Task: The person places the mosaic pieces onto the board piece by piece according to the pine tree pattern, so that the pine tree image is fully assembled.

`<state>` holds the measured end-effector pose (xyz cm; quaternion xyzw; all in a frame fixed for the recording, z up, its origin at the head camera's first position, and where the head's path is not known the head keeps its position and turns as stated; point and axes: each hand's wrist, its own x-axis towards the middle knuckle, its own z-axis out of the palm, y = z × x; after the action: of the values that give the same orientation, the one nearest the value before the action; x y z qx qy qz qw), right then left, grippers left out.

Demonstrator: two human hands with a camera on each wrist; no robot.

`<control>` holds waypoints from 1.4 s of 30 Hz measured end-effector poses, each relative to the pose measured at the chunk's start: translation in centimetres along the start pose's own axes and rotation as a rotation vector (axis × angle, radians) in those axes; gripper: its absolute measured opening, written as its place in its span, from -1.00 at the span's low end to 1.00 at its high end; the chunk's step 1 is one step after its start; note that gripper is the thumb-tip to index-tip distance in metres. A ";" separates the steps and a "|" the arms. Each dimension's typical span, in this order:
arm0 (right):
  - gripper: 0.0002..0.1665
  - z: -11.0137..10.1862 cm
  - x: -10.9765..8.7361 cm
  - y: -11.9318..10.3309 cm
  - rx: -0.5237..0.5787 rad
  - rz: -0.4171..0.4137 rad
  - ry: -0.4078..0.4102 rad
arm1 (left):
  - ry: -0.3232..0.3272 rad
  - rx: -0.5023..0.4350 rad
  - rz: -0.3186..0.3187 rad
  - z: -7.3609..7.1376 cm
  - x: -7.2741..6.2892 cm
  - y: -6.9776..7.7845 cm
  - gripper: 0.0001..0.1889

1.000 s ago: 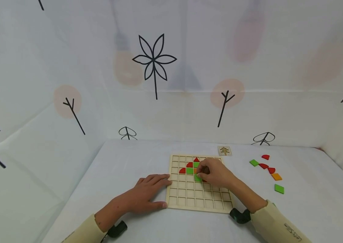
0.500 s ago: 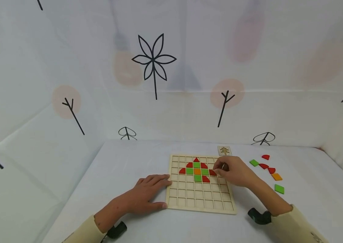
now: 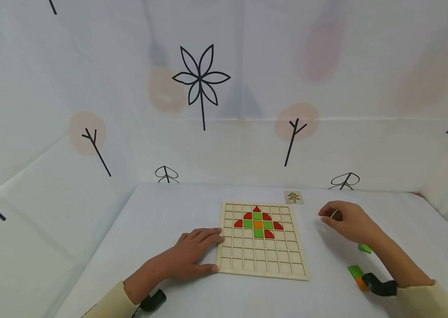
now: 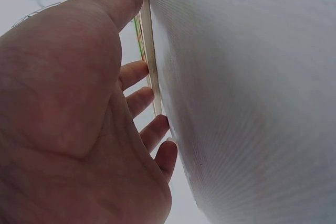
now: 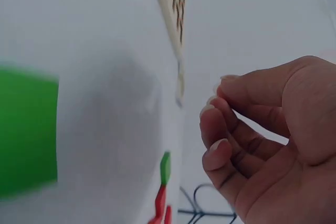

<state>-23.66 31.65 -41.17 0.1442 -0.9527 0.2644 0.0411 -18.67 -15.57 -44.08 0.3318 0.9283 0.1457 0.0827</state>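
One gridded board (image 3: pixel 261 255) against the relaxed left hand (image 3: pixel 193 254), apart from the empty, curled right hand (image 3: pixel 348 219).

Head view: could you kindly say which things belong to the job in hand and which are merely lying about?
Likely the job's: grid board; coloured tiles in it; loose tiles; pattern card.
Setting only, nothing plainly stray: patterned backdrop; white tabletop.

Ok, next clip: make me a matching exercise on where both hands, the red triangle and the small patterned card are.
1. Left hand
2. Right hand
3. Red triangle
4. Small patterned card

A. At the far tip of the tile pattern
B. Just beyond the board's far right corner
C. Touching the board's left edge
D. In the air, right of the board

Pairs: 1-C, 2-D, 3-A, 4-B
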 end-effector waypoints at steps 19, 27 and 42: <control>-0.72 -1.5 0.3 7.4 -0.094 0.167 0.001 | -0.019 0.004 -0.011 0.0 0.2 0.0 -0.21; -0.71 -1.3 0.5 8.2 -0.080 0.195 -0.021 | -0.016 0.012 -0.016 0.0 0.1 0.0 -0.22; -0.76 -2.0 0.0 7.2 -0.057 0.165 -0.019 | -0.015 0.018 -0.022 0.2 0.1 -0.1 -0.22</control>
<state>-25.84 38.60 -42.96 0.0665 -0.9689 0.2380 0.0141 -18.75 -15.54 -44.31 0.3233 0.9326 0.1338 0.0881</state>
